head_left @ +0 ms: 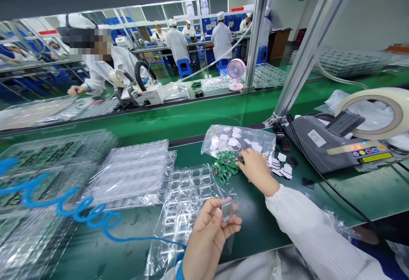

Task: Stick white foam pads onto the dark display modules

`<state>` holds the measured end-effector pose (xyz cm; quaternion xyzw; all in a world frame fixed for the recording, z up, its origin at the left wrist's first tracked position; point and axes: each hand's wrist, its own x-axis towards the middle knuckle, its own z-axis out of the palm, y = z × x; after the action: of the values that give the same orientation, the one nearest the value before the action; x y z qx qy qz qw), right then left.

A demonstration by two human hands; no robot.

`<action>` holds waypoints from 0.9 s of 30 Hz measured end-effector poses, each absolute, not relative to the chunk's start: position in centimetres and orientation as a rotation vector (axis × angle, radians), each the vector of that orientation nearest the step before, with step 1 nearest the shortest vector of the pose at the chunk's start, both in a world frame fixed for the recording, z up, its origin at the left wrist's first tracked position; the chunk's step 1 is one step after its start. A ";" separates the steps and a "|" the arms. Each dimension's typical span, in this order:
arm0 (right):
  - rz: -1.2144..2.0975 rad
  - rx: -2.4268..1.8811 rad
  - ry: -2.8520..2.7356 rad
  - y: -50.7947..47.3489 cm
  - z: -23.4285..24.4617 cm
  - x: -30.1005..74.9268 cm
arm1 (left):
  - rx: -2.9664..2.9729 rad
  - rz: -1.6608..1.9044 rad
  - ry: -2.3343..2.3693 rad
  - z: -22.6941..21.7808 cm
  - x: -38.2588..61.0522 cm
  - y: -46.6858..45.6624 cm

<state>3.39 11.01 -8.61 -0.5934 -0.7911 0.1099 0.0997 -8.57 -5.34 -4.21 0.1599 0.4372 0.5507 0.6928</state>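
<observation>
Circuit boards (223, 167), small and green, lay in a messy heap on the dark green table (252, 224). The person's right hand (255, 169) reached over to the right side of the heap, with its fingertips at the boards. Its fingers were bent, but I could not tell if they had pinched a board or only touched one. The left hand (207, 233) was nearer to the person's body. It gripped a small clear square (227, 210) between its thumb and fingers, and the square had a bit of pink at its top. A blue band (180, 271) went around the left wrist, and a curly blue cord (79, 207) ran from it off to the left.

Behind the heap lay a see-through plastic bag (265, 134) with white bits in it. More white squares (286, 170) lay loose on the table, just to the right of the right hand. A clear tray (187, 188) with many little pockets lay to the left of the heap. Next to that tray was a pile of wrapped trays (131, 171), and farther left were stacked trays with green boards (51, 156) inside. On the right side sat a gray tape machine (311, 139) with a big roll of tape (398, 101). Across the table, a co-worker (119, 58) in a white coat leaned over some plastic sheets (38, 110). A pink fan (236, 69) stood back there too.
</observation>
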 end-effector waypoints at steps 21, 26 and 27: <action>0.820 -0.811 -1.975 1.2 -1.3 10.2 | 1.388 1.164 1.199 -3.3 -6.5 -4.4; 0.913 -0.851 -1.885 0.9 -2.1 9.8 | 1.226 1.148 1.019 -3.2 -5.7 -3.6; 0.899 -0.867 -1.898 0.9 -2.2 9.9 | 1.196 1.167 0.985 -3.2 -5.6 -3.5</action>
<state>9.85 0.85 -2.22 -0.3459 -0.7577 0.3588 0.4213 -5.59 -3.53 -3.18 0.5087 0.4189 0.4960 0.5654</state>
